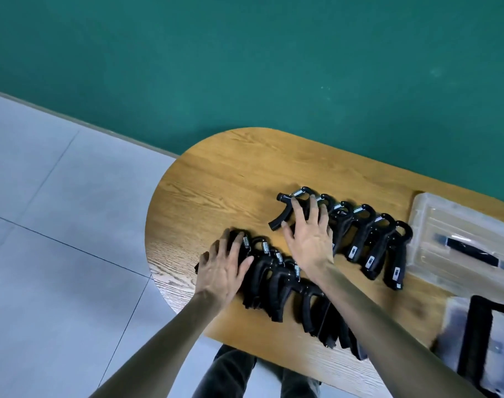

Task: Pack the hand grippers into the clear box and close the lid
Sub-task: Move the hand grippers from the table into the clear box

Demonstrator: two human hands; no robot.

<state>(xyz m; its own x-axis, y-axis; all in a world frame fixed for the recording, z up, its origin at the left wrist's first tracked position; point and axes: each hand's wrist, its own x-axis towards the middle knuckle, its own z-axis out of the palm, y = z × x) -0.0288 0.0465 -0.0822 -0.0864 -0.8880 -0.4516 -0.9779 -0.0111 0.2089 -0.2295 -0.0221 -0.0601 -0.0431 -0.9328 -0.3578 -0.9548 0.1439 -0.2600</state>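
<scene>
While both hands [228, 271] press hand grippers [368, 242], clear box [457, 242] lidded, contents unclear.

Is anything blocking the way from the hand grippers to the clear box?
Nothing stands between the hand grippers and the clear box to their right, but its lid looks closed.
</scene>
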